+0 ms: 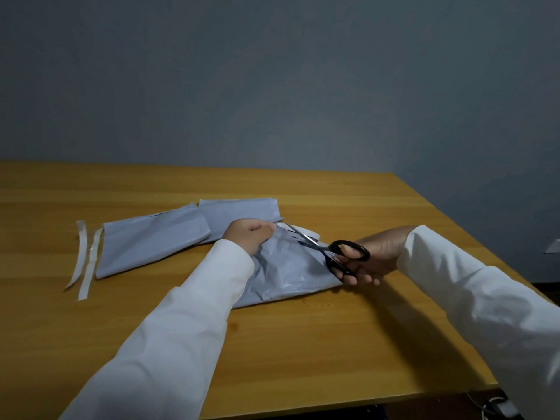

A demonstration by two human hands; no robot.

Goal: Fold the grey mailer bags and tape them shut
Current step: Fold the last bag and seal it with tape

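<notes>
- The grey mailer bag (285,274) being worked on lay crumpled on the wooden table (333,344), near the middle, between the 2 hands.
- The left hand (248,234) rested on the far left part of that bag, its fingers curled and pinching the bag's far edge next to the scissor blades.
- The right hand (375,259) gripped the black handles of the scissors (330,253), with fingers through the loops and the fingertips showing below them.
- The scissor blades pointed far and left, over the bag's upper edge, with the tips close to the left hand's fingers; the blades looked slightly parted, though how far could not be told.
- A narrow white strip (303,231) showed along the bag's far edge, just under the blades.
- 2 more grey bags lay flat farther left: 1 long folded bag (148,247) angled toward the near left, and another bag (239,212) behind the left hand, their ends overlapping.
- 2 thin white strips (86,262) lay side by side on the table, just left of the long folded bag.
- Both arms wore white sleeves (181,328).
- A plain grey wall (272,80) stood behind the table.
</notes>
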